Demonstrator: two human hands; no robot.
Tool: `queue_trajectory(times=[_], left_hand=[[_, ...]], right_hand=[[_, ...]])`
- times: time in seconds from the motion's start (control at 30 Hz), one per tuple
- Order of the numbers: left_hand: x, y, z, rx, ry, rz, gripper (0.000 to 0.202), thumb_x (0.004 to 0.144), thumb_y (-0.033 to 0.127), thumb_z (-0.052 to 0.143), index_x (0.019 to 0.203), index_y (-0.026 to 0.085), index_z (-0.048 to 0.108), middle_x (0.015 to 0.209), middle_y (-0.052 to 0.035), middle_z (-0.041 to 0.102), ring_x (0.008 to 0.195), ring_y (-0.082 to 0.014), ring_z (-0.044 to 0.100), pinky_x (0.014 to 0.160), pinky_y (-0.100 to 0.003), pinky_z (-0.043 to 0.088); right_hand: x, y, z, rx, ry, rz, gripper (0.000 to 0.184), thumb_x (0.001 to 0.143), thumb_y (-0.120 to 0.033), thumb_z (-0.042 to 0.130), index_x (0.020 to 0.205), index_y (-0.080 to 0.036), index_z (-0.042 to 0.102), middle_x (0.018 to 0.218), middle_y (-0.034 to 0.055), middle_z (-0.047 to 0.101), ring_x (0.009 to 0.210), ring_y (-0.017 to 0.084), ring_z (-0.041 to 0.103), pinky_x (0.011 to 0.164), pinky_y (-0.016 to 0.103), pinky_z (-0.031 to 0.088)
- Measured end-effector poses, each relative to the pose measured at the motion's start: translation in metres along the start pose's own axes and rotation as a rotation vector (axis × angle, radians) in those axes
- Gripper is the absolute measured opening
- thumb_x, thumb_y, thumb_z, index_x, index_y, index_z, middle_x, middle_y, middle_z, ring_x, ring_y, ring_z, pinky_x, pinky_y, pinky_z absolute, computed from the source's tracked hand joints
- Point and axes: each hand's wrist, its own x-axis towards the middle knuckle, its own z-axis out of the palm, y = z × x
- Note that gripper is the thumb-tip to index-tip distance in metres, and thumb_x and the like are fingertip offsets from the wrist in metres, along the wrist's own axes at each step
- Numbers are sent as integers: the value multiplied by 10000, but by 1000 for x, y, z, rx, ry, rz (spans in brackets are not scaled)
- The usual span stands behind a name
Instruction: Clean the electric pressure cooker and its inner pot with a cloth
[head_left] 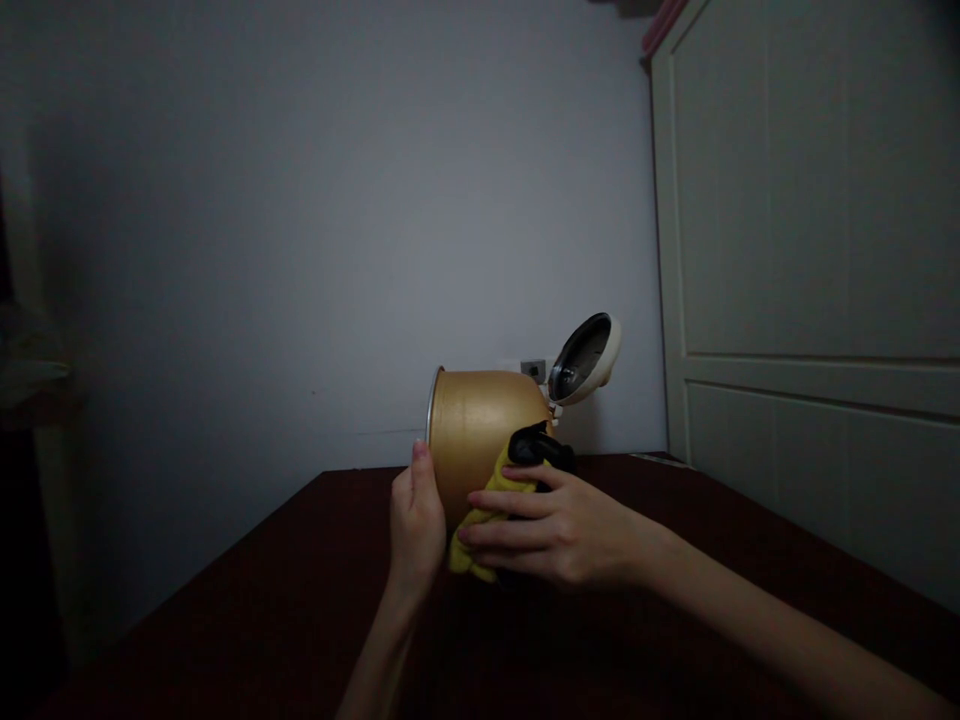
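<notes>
A gold rice cooker inner pot (484, 415) is tipped on its side in front of me, its silver rim facing left. My left hand (418, 525) grips it at the rim, thumb up along the edge; the other fingers are hidden. My right hand (551, 525) holds a yellow cloth (469, 550) with black parts against the lower right of the pot, fingers stretched over the cloth. Behind the pot stands a rice cooker whose pale lid (589, 358) is raised, showing its dark inner side. The cooker's body is mostly hidden by the pot and my right hand.
The dark red tabletop (300, 560) runs back to a plain grey wall (337, 220). A wall socket (533, 371) sits behind the pot. To the right rises a pale panelled cabinet (810, 230). The room is dim, and the left edge is too dark to make out.
</notes>
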Motion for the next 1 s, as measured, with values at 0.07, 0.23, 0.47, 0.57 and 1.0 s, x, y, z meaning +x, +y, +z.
queue_trajectory(times=[0.07,0.23,0.47,0.57,1.0], left_hand=[[-1,-2,-1,34,-21,6,540,793,636,448,627,146,602,560,-24,571,509,-133,504,472,-227,399],[-6,-13,0,88,-8,4,529,812,614,428,574,158,547,530,0,530,490,-114,460,454,-217,367],[-12,-22,4,60,-77,-12,530,800,623,447,632,142,594,594,-27,575,551,-131,495,491,-216,386],[-18,-27,4,59,-109,-44,556,809,636,420,645,134,593,603,-36,572,552,-130,481,496,-219,384],[-36,-53,4,-66,-150,-209,593,678,708,540,597,124,604,511,-7,492,507,-102,399,439,-194,311]], right_hand=[[1,3,0,48,-10,29,259,914,-216,483,1129,-263,620,1319,-86,544,1281,172,400,1064,401,281],[6,18,-3,211,-107,99,393,827,-216,546,1218,-257,562,1331,-15,540,1294,197,380,1077,454,190],[2,32,1,355,-75,179,474,782,-127,507,1234,-262,548,1344,-9,529,1317,183,346,1051,442,221],[1,43,6,435,26,241,439,819,-121,487,1237,-239,556,1323,15,548,1302,186,367,1040,446,279],[-12,93,28,1053,66,598,325,827,-292,601,1144,-238,646,1210,53,629,1185,191,518,1041,410,351]])
